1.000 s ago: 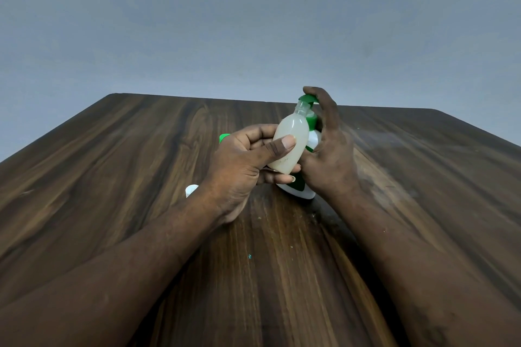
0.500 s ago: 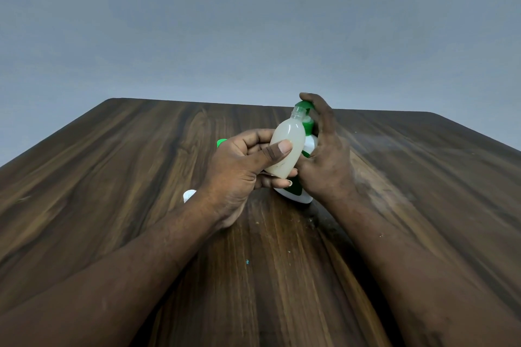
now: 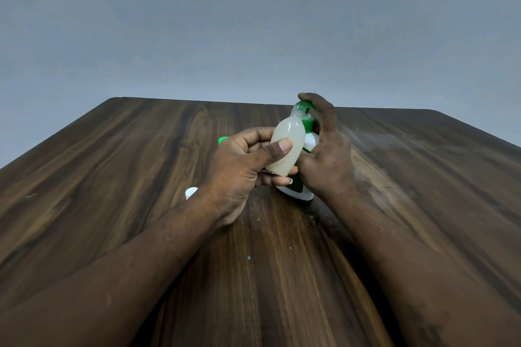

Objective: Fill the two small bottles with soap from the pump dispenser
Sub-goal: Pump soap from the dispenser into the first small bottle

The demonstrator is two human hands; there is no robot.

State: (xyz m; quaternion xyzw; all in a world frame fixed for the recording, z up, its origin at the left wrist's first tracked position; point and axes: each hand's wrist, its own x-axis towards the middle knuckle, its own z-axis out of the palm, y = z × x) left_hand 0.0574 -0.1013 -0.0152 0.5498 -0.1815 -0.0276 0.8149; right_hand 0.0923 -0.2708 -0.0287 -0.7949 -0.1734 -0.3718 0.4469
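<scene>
Left hand [image 3: 239,167] is gripping the small cloudy plastic bottle [image 3: 286,149], tilted; right hand [image 3: 325,158] is clasping the green-topped white pump dispenser [image 3: 298,193], finger resting on top.

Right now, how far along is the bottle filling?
Done: the bottle looks nearly full of cloudy soap. In hand: the left hand holds it tilted, neck at the pump head, while the right hand grips the dispenser with a finger on top. Left: the second bottle; only a green piece and a white piece show behind the left hand, so its state cannot be told.
</scene>
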